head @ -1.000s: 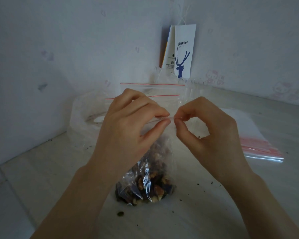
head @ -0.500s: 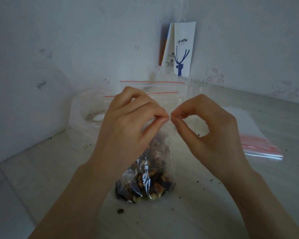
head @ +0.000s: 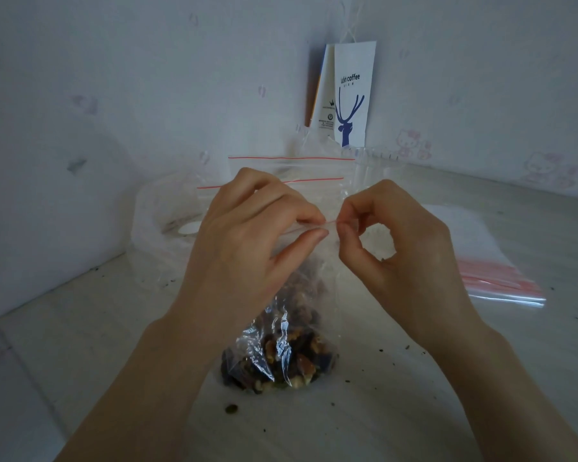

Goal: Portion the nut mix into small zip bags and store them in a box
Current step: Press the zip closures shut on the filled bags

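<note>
— What's changed in the last second?

— Not much, but it tells you something. The left hand (head: 247,248) and the right hand (head: 404,248) both pinch the top of the small zip bag (head: 282,331), thumb against forefinger. Half a second ago the two pinches met. Now they sit a little apart, and a short piece of the red seal strip (head: 331,224) shows between them.

— So the seal is being pressed shut?

— That's my reading. The pinches seem to be working along the strip bit by bit. I can't tell whether it's closed all the way across, because the left hand hides the part under it.

— Where's the nut mix (head: 304,365)?

— It's in the bottom of that bag. The bag stands on the table (head: 80,328), held up by its top edge.

— What else is around the bag?

— A stack of empty zip bags (head: 501,281) lies to the right of it. A paper coffee bag (head: 351,95) stands well behind it against the wall. A loose seed (head: 231,409) lies just in front of it.

— And the box?

— I can't pick one out for certain. This portion looks nearly finished, so storing it comes after.
</note>
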